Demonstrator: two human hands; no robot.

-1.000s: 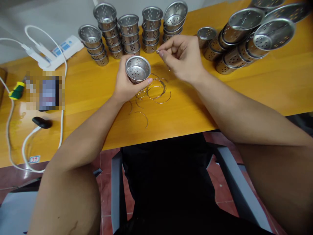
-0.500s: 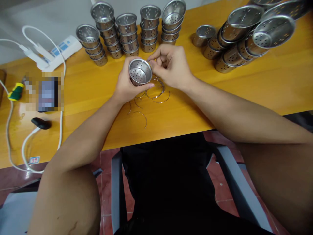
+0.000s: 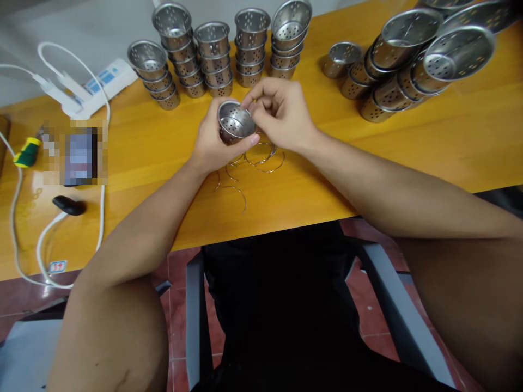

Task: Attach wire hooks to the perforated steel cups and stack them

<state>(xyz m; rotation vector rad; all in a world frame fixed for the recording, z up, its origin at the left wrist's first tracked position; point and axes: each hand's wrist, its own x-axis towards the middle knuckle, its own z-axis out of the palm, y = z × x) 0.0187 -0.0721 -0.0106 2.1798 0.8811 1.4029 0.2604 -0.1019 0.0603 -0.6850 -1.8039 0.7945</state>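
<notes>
My left hand point(image 3: 212, 142) is wrapped round a small perforated steel cup point(image 3: 235, 121), held just above the yellow table point(image 3: 134, 158) and tilted toward my right. My right hand point(image 3: 281, 114) is closed in a pinch at the cup's right rim, on a thin wire handle whose end I can barely make out. Below both hands lies a loose heap of curved wire handles point(image 3: 255, 155), with two more curved wires point(image 3: 239, 193) nearer the table's front edge.
Stacks of the same perforated cups point(image 3: 216, 51) stand at the back. Larger stacks lie on their sides at the right point(image 3: 408, 60). A white power strip point(image 3: 102, 81) with cables, a blurred phone point(image 3: 77, 155), a black object point(image 3: 67, 204) and a green-handled tool point(image 3: 26, 152) sit at the left.
My right hand came down and left from above the table to the cup's rim with the wire. My left hand tilted the cup toward it.
</notes>
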